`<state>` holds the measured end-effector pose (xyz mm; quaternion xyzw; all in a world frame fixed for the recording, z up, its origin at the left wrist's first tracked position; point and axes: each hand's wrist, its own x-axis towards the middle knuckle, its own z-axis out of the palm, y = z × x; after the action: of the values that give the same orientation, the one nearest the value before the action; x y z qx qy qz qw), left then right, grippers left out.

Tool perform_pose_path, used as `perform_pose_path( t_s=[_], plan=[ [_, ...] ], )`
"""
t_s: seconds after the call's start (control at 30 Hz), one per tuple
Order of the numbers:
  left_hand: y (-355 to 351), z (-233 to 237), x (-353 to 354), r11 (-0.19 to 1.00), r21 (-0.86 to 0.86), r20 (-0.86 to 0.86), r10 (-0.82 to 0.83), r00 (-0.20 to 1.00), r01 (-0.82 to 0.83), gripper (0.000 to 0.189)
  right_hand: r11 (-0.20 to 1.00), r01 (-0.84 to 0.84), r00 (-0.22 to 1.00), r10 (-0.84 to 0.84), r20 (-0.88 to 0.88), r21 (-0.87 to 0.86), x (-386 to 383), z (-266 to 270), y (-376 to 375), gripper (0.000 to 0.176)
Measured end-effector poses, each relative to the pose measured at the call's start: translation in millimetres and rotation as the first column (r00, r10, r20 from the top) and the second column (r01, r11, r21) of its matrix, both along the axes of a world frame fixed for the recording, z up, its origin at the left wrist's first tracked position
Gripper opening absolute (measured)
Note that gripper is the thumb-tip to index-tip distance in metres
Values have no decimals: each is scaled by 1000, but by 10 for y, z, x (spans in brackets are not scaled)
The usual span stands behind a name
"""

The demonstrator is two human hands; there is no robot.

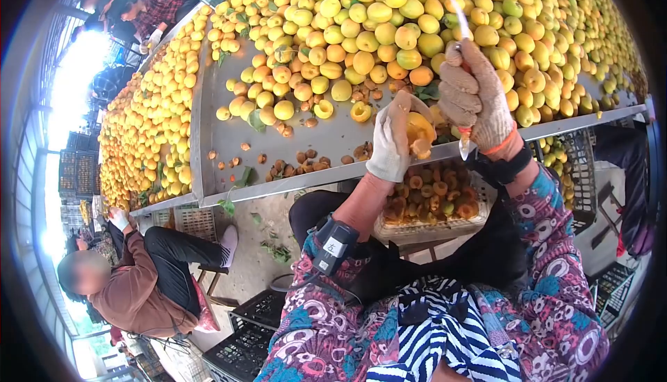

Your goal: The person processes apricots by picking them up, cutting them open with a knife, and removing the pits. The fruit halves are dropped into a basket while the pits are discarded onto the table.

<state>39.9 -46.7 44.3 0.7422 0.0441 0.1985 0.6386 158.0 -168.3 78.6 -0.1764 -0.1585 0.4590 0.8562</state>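
My left hand [392,139], in a pale glove, is closed around an opened apricot [419,132] whose orange inside faces right. Just to the right, my right hand [474,95], also gloved, grips a knife [459,15] with its blade pointing up, away from me. Both hands are over the front edge of the metal table [306,139]. A cut apricot half [360,111] lies on the table left of my hands. Below them, a basket [431,228] holds many opened apricots [445,191].
Heaped yellow apricots [389,14] cover the back of the table. Pits [299,165] and leaves lie near its front rim. A seated person [149,285] is at the left, others [156,7] at the upper left. Black crates [243,340] stand on the floor.
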Motion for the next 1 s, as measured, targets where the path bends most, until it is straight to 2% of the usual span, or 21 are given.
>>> perform_pose_path(
  t_s=[0.03,0.07,0.13,0.17,0.2,0.23,0.27,0.33,0.4,0.47,0.5,0.53,0.6,0.7,0.77,0.8,0.87,0.9,0.93,0.97,1.0],
  plan=[
    [8,48,-28,969,-236,-65,-96,993,78,41,999,-35,999,35,10,28,11,9,-24,26],
    [5,13,-30,999,-2,17,-34,999,34,50,999,44,999,-43,20,-21,-2,18,-34,26],
    [13,-69,-19,1000,3,1,27,1000,-27,48,947,197,979,-174,110,-255,-86,97,-27,25],
    [22,-91,-20,991,-134,-50,14,999,-20,48,890,277,959,-231,166,-362,-135,138,-24,25],
    [23,-49,-20,962,-271,-98,4,995,-30,47,878,267,961,-213,174,-398,-180,165,-16,26],
    [63,30,-28,851,-524,-169,-68,983,-31,46,876,274,958,-213,191,-397,-206,170,-4,26],
    [86,87,-34,676,-735,-218,-154,964,-58,45,875,279,955,-211,207,-395,-232,156,13,26],
    [35,43,-6,923,-375,-87,56,995,-85,40,890,248,963,-182,201,-383,-222,79,31,26],
    [36,79,3,917,-393,-30,60,998,-67,37,869,252,964,-184,194,-425,-214,117,37,27],
    [164,215,-28,635,-772,-55,-108,993,27,36,853,275,958,-207,197,-444,-196,168,23,27],
    [278,177,-33,825,-564,-51,5,999,-33,30,847,296,953,-226,203,-441,-178,190,12,28],
    [412,118,-29,944,-312,-17,111,994,-110,24,841,316,946,-247,208,-439,-162,194,0,28],
    [563,83,-22,966,19,130,255,958,-259,19,854,328,940,-254,228,-403,-96,153,-57,27],
    [679,175,-91,852,-460,57,310,949,-250,24,863,344,934,-274,231,-369,-8,94,-134,27],
    [667,284,-168,789,-529,4,371,929,-313,22,865,341,936,-276,218,-369,22,101,-170,27],
    [682,316,-231,840,-494,38,278,960,-224,22,850,383,916,-301,264,-362,-17,124,-172,26],
    [664,361,-271,961,-276,80,32,996,-9,23,927,314,916,-239,323,-203,137,-25,-167,24],
    [603,348,-326,977,-182,65,-97,993,108,23,952,270,917,-207,342,-146,161,-165,-227,23],
    [544,383,-383,963,-197,-46,-199,979,187,23,928,325,910,-254,329,-181,64,-146,-245,24],
    [523,361,-396,963,-77,-89,-266,960,259,20,904,383,890,-305,338,-191,58,-20,-217,25],
    [463,315,-398,943,-114,-114,-324,939,312,18,916,356,879,-263,397,-183,82,-11,-266,26]
  ],
)
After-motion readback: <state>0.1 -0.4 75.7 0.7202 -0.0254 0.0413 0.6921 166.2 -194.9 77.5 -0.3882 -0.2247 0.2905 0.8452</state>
